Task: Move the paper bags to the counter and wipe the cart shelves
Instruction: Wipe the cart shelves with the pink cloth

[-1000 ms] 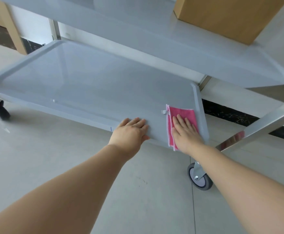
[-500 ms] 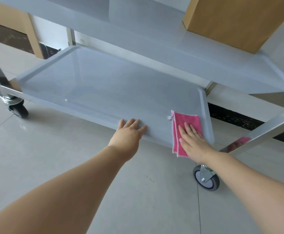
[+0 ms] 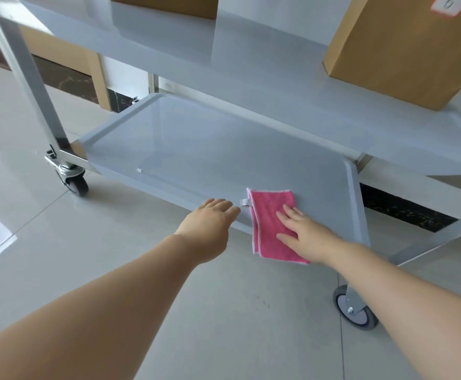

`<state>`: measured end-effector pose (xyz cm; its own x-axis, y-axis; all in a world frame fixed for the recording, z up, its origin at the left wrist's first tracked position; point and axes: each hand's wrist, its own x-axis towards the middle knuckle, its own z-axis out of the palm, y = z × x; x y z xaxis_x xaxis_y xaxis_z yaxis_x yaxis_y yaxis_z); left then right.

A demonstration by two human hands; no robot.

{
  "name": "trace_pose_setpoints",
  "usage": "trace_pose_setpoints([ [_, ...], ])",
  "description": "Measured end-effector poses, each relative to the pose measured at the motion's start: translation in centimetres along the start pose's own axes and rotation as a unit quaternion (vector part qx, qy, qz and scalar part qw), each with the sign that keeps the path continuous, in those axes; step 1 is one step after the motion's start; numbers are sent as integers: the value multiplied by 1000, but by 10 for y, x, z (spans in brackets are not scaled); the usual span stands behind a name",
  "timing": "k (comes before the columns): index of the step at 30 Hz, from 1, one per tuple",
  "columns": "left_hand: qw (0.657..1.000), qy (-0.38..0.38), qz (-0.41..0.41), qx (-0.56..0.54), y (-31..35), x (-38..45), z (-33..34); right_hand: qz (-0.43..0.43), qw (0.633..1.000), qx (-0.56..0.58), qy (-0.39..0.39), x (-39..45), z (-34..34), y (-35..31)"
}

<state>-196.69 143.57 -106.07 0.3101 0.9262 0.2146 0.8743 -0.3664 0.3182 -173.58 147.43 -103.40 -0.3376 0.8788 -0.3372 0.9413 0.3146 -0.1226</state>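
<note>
A folded pink cloth [image 3: 270, 215] lies on the front right of the cart's grey lower shelf [image 3: 196, 149] and hangs over its near edge. My right hand [image 3: 306, 233] presses flat on the cloth with straight fingers. My left hand [image 3: 210, 220] rests with straight fingers on the shelf's front rim just left of the cloth. Two brown paper bags stand on the upper shelf [image 3: 251, 58]: one [image 3: 404, 50] at the right, and one [image 3: 166, 5] at the top edge, mostly cut off.
The cart has a metal frame post [image 3: 29, 78] at the left and castor wheels at the left [image 3: 73, 179] and right [image 3: 356, 311]. Pale glossy floor tiles [image 3: 224, 311] lie around it. A wooden cabinet and dark skirting stand behind.
The cloth and my right hand have slid left along the shelf's front and partly off its edge. My left hand stays on the rim. My head has pulled back, showing more of the cart.
</note>
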Motion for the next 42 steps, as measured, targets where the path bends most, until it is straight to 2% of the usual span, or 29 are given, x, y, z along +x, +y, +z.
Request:
trace_pose_setpoints([
  [5, 1000, 2, -4, -13, 2, -2, -12, -53, 994, 82, 53, 4, 12, -21],
  [8, 1000, 6, -19, -17, 0, 4, -22, 32, 983, 135, 119, 7, 11, -26],
  [9, 1000, 4, -24, -14, -1, 6, -25, 71, 978, 149, 124, 6, 10, -27],
  [11, 999, -11, -30, -15, 0, 9, -32, 88, 975, 159, 129, 5, 8, -29],
  [14, 997, -44, -39, -45, 6, 10, -47, 47, 969, 191, 149, 2, -4, -35],
  [17, 992, -59, -42, -103, 6, 11, -67, -37, 963, 245, 103, -4, -23, -53],
  [24, 980, -139, -5, -142, -13, 3, -121, -242, 946, 196, 87, -13, -75, -124],
  [25, 980, -139, -14, -141, -20, -2, -129, -250, 946, 188, 83, -12, -82, -134],
  [27, 978, -149, -82, -121, -33, -13, -154, -243, 951, 181, 68, -13, -100, -155],
  [29, 972, -154, -145, -100, -43, -28, -190, -212, 962, 170, 33, -15, -120, -177],
  [32, 969, -122, -196, -88, -47, -57, -266, -158, 980, 120, -24, -27, -166, -223],
  [35, 962, -84, -242, -94, -41, -95, -363, -186, 980, 61, -27, -56, -239, -283],
  [42, 914, 10, -388, -120, 14, -185, -650, -294, 948, 65, -101, -162, -480, -443],
])
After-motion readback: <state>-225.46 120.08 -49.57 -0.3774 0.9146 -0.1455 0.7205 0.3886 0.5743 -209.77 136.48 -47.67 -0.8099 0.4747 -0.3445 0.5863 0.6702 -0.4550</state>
